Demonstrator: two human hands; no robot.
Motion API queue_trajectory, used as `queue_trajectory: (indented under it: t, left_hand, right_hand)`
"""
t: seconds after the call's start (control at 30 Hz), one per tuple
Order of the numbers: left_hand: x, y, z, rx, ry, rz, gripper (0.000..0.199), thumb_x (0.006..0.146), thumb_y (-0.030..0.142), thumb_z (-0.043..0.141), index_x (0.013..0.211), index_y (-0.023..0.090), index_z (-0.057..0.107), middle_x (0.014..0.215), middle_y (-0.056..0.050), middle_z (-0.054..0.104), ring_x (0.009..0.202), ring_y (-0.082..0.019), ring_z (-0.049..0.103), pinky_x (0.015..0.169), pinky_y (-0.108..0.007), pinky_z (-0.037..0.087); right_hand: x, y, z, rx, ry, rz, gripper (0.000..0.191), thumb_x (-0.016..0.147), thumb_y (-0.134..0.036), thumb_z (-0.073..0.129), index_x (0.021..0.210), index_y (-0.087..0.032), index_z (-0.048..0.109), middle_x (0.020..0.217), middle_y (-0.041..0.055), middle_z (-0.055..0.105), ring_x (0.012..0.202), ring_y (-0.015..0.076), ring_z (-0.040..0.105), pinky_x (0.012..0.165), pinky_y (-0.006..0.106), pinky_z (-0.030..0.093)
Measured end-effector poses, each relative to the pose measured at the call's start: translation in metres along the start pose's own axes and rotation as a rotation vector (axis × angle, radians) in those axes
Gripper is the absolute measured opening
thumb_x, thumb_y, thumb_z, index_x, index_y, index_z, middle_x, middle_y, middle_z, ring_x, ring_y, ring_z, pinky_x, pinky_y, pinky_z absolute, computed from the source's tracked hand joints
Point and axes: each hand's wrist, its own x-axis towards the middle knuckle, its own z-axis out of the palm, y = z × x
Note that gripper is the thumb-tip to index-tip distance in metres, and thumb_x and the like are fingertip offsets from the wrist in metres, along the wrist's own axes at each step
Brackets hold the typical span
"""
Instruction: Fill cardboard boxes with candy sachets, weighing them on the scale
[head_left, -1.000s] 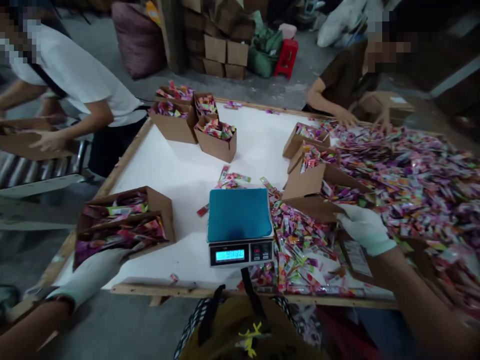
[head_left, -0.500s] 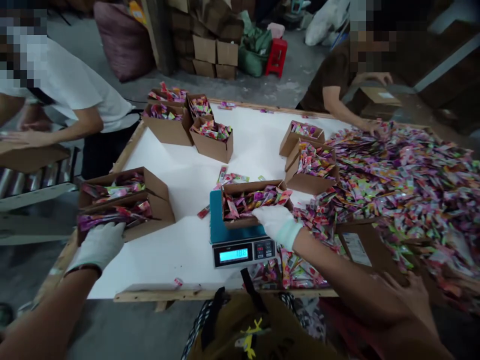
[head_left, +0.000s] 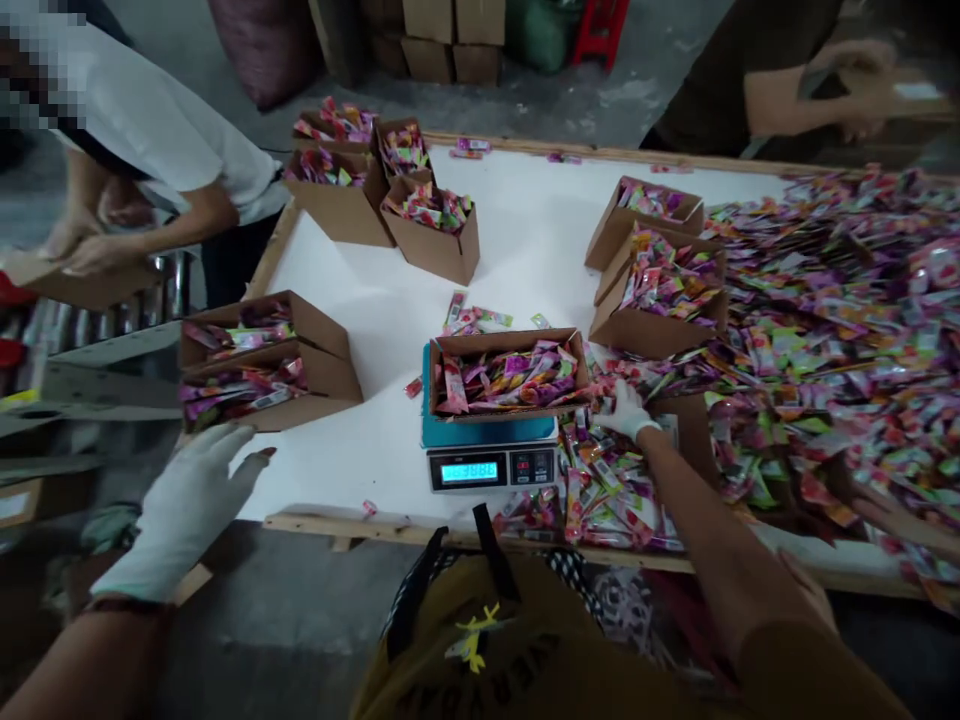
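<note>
A brown cardboard box (head_left: pixel 506 375) full of brightly wrapped sweet packets sits on the teal platform of a digital scale (head_left: pixel 491 465), whose lit display faces me. My right hand (head_left: pixel 626 412), in a white glove, rests among loose packets (head_left: pixel 607 480) just right of that box. Whether its fingers hold any packets is hard to tell. My left hand (head_left: pixel 187 510), also gloved, hangs open and empty over the table's front left corner, near a pair of filled boxes (head_left: pixel 266 365).
The white table (head_left: pixel 525 260) has a wooden rim and carries several more filled boxes. A large heap of packets (head_left: pixel 832 350) covers its right side. Co-workers stand at the left and far right, and another person's hand (head_left: pixel 806 585) is at lower right. Stacked cartons stand behind.
The box now sits fully on the scale. My left hand has moved away from the boxes toward the front edge, and my right hand has moved right, off the box, into the packets.
</note>
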Motion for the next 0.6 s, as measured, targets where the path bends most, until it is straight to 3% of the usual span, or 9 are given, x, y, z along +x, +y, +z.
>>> queue_trajectory:
  t: [0.1, 0.17, 0.23, 0.33, 0.43, 0.6]
  left_hand:
    - [0.001, 0.022, -0.001, -0.064, 0.016, 0.054, 0.058, 0.096, 0.056, 0.044, 0.120, 0.011, 0.072, 0.138, -0.022, 0.070, 0.130, -0.038, 0.066, 0.111, -0.053, 0.053]
    - [0.006, 0.040, -0.004, -0.112, 0.020, 0.085, 0.055, 0.095, 0.054, 0.047, 0.120, 0.012, 0.072, 0.137, -0.021, 0.072, 0.127, -0.037, 0.069, 0.109, -0.053, 0.055]
    - [0.013, 0.061, -0.009, -0.172, 0.036, 0.099, 0.055, 0.095, 0.053, 0.047, 0.122, 0.011, 0.072, 0.136, -0.021, 0.072, 0.126, -0.036, 0.069, 0.110, -0.052, 0.055]
    - [0.026, 0.093, -0.020, -0.253, 0.056, 0.160, 0.056, 0.097, 0.051, 0.046, 0.125, 0.010, 0.071, 0.140, -0.023, 0.070, 0.133, -0.035, 0.065, 0.116, -0.050, 0.051]
    - [0.040, 0.120, -0.030, -0.317, 0.079, 0.281, 0.051, 0.097, 0.046, 0.046, 0.123, 0.011, 0.071, 0.140, -0.021, 0.070, 0.130, -0.033, 0.067, 0.117, -0.049, 0.051]
    - [0.053, 0.156, -0.044, -0.444, 0.234, 0.393, 0.046, 0.097, 0.047, 0.055, 0.125, 0.015, 0.073, 0.137, -0.013, 0.073, 0.122, -0.028, 0.072, 0.108, -0.045, 0.059]
  right_hand:
    - [-0.009, -0.011, 0.034, -0.074, -0.025, 0.038, 0.105, 0.074, -0.034, 0.083, 0.165, -0.015, 0.035, 0.169, 0.0294, 0.029, 0.156, 0.0521, 0.027, 0.119, 0.074, 0.028]
    - [-0.015, -0.013, 0.039, -0.087, -0.034, 0.012, 0.083, 0.084, -0.028, 0.073, 0.161, -0.017, 0.045, 0.165, 0.0260, 0.038, 0.151, 0.0469, 0.038, 0.120, 0.068, 0.032]
    - [-0.019, -0.009, 0.031, -0.072, -0.053, -0.023, 0.067, 0.086, -0.019, 0.064, 0.153, -0.018, 0.056, 0.157, 0.0222, 0.051, 0.143, 0.0391, 0.051, 0.120, 0.056, 0.040]
    - [-0.022, 0.001, 0.002, -0.013, -0.045, -0.061, 0.061, 0.084, -0.013, 0.061, 0.145, -0.019, 0.065, 0.147, 0.0175, 0.063, 0.134, 0.0316, 0.061, 0.118, 0.041, 0.046]
    - [-0.032, 0.007, -0.040, 0.068, 0.020, -0.083, 0.058, 0.085, -0.016, 0.061, 0.143, -0.016, 0.065, 0.134, 0.0162, 0.072, 0.125, 0.0303, 0.067, 0.115, 0.041, 0.050]
    - [-0.075, 0.004, -0.141, 0.197, 0.086, -0.192, 0.046, 0.085, -0.026, 0.068, 0.129, -0.015, 0.071, 0.096, 0.0083, 0.080, 0.086, 0.0242, 0.074, 0.087, 0.039, 0.063]
